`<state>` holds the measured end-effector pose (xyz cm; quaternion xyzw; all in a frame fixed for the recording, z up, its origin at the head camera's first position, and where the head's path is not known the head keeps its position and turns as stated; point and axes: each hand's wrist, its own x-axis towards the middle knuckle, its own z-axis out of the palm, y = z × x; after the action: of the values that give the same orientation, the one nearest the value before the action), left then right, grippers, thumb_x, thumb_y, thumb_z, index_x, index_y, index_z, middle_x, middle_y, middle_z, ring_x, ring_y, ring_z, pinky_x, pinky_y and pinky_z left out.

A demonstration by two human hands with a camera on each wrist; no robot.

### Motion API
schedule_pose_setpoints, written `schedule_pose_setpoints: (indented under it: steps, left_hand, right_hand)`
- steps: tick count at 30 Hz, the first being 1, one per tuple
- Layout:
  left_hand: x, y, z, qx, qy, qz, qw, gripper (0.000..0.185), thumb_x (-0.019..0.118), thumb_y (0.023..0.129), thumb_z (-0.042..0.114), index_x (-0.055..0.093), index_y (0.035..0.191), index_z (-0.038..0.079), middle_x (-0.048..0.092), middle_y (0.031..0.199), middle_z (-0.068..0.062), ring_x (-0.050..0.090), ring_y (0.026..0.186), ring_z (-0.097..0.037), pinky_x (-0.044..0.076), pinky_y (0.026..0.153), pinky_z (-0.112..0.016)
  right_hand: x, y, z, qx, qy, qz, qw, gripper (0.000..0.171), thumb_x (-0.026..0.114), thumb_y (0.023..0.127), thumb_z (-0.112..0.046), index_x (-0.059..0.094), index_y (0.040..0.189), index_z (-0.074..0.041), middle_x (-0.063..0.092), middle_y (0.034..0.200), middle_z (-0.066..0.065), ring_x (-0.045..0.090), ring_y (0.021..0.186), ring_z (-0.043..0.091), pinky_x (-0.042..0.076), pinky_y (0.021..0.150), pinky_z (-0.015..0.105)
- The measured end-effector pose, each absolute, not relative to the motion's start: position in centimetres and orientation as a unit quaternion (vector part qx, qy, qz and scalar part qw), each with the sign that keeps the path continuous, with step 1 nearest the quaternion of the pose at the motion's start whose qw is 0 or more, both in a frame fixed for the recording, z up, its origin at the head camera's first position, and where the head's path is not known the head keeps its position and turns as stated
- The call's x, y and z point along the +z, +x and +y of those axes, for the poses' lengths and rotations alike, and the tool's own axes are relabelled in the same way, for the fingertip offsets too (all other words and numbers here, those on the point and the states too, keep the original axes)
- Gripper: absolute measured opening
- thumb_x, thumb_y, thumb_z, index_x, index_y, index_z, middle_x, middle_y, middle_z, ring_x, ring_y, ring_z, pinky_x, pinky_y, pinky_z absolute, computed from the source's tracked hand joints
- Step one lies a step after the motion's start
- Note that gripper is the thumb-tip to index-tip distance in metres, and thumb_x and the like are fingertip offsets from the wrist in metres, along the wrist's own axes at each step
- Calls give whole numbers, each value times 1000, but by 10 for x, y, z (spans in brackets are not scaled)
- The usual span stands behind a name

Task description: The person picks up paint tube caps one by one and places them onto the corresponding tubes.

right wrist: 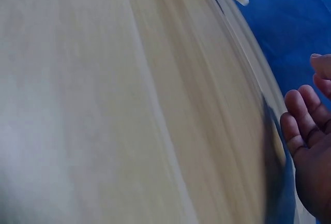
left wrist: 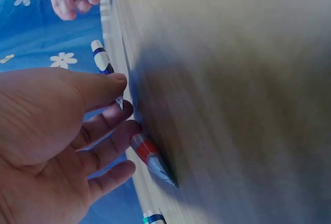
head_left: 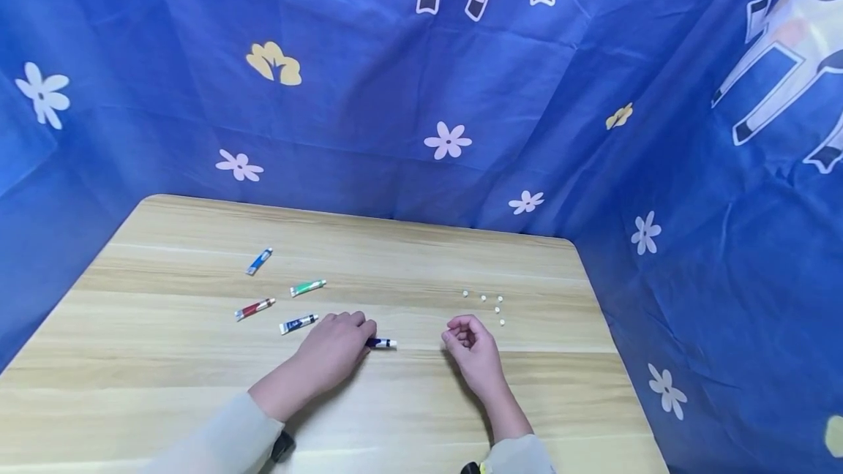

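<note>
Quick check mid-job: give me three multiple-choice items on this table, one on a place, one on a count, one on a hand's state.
1. Where do the small white beads lie?
A. beyond the right hand
B. left of the tubes
C. on the cloth

2. How many paint tubes lie apart from the hands on the table?
A. two
B. four
C. six

3. What is the left hand doing?
A. resting flat, away from everything
B. holding a bead
C. touching the dark blue tube

Answers: 1 A, the beads sit just past the right hand. 2 B, blue, green, red and navy tubes lie free. 3 C, its fingers meet the tube.
</note>
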<state>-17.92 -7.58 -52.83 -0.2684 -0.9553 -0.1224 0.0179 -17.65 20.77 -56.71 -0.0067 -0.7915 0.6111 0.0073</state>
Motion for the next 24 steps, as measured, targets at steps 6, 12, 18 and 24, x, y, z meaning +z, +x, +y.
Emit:
schedule_pose_setpoints:
  steps: [6, 12, 18, 24]
  left_hand:
    - [-533, -193, -77, -105, -264, -959, 13, 9, 77, 99, 16, 72, 105, 10, 70, 94, -6, 62, 81, -22, 55, 74, -41]
    - [-529, -204, -80, -96, -257, -962, 10, 14, 76, 99, 13, 73, 111, 6, 70, 96, -9, 65, 83, -25, 60, 78, -44]
    - [-526, -212, -81, -93, -249, -964, -9, 19, 73, 101, 9, 72, 119, 2, 72, 103, -14, 68, 87, -28, 63, 80, -44]
    - [-525, -222, -82, -99, -244, -964, -22, 18, 72, 102, 10, 71, 118, 2, 71, 103, -13, 67, 87, -27, 64, 77, -42]
  right_hand:
    - [-570, -177, 226, 633, -38, -772, 40, 25, 77, 95, 2, 65, 117, 7, 70, 100, 15, 62, 86, 6, 53, 79, 16]
    - [-568, -183, 248, 660, -67, -743, 83, 38, 72, 95, 10, 54, 128, 12, 67, 102, 10, 63, 89, 6, 54, 79, 15]
    - [-568, -192, 269, 666, -105, -726, 137, 29, 68, 95, 13, 55, 122, 12, 63, 94, -5, 61, 84, 4, 53, 73, 13]
    - [-569, -199, 284, 649, -120, -735, 158, 21, 65, 101, 8, 57, 119, 14, 59, 93, -6, 58, 83, 2, 52, 74, 13]
